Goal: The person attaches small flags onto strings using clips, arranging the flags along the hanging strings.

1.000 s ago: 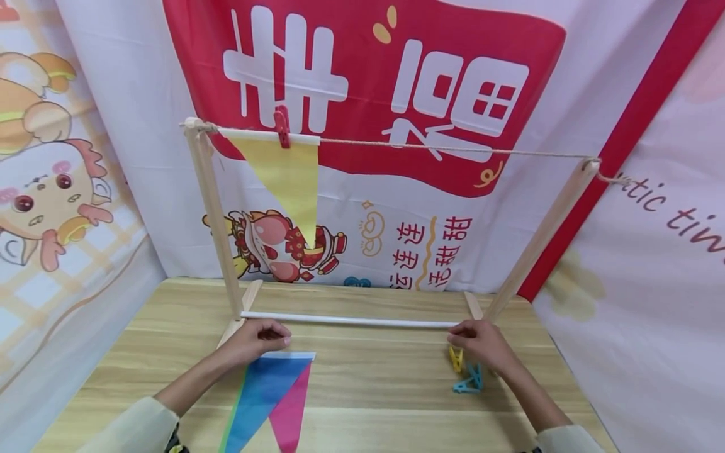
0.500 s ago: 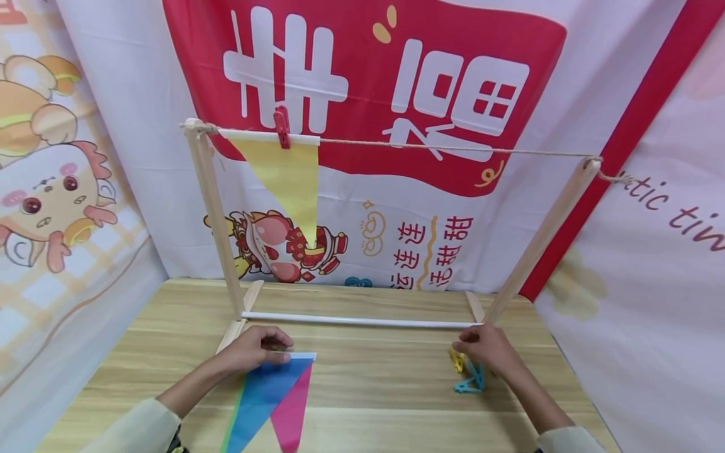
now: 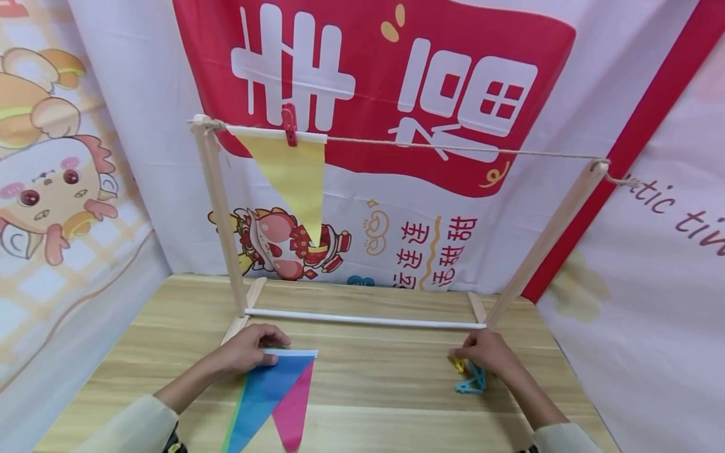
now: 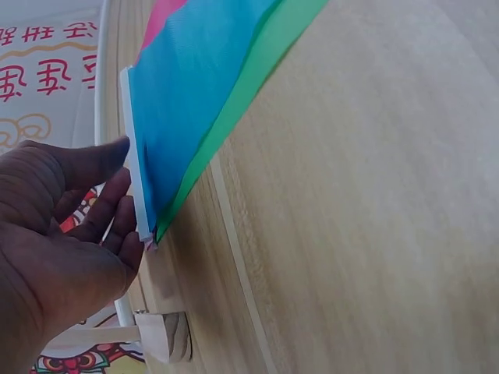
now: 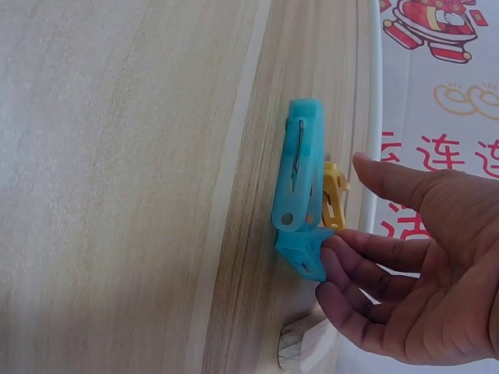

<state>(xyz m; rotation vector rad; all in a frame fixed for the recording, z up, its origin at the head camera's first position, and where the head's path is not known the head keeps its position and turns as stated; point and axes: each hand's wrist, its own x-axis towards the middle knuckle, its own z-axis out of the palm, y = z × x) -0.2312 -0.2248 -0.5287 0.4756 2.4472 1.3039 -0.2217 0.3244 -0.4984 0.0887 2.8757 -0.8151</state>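
My left hand [image 3: 252, 348] is at the white top edge of a small stack of triangular pennants, a blue pennant [image 3: 272, 380] on top with pink and green ones showing beneath. In the left wrist view its thumb and fingertips are right at the white strip [image 4: 134, 156], spread apart. My right hand [image 3: 488, 352] is beside the clothespins, thumb raised away from the fingers. The yellow clothespin [image 5: 334, 195] lies between thumb and fingers, and the fingertips reach the blue clothespins [image 5: 300, 167]. A yellow pennant [image 3: 303, 179] hangs from the string [image 3: 470, 147] under a red clothespin [image 3: 289, 124].
A wooden frame stands on the table [image 3: 374, 402], with a left post [image 3: 221, 220], a right post [image 3: 546, 242] and a white rod [image 3: 362, 319] low between them. Printed cloth [image 3: 351, 189] hangs close behind and at both sides.
My right hand has come down and closer over the yellow clothespin. My left hand has moved down slightly onto the white edge of the pennant stack. The view has shifted a little.
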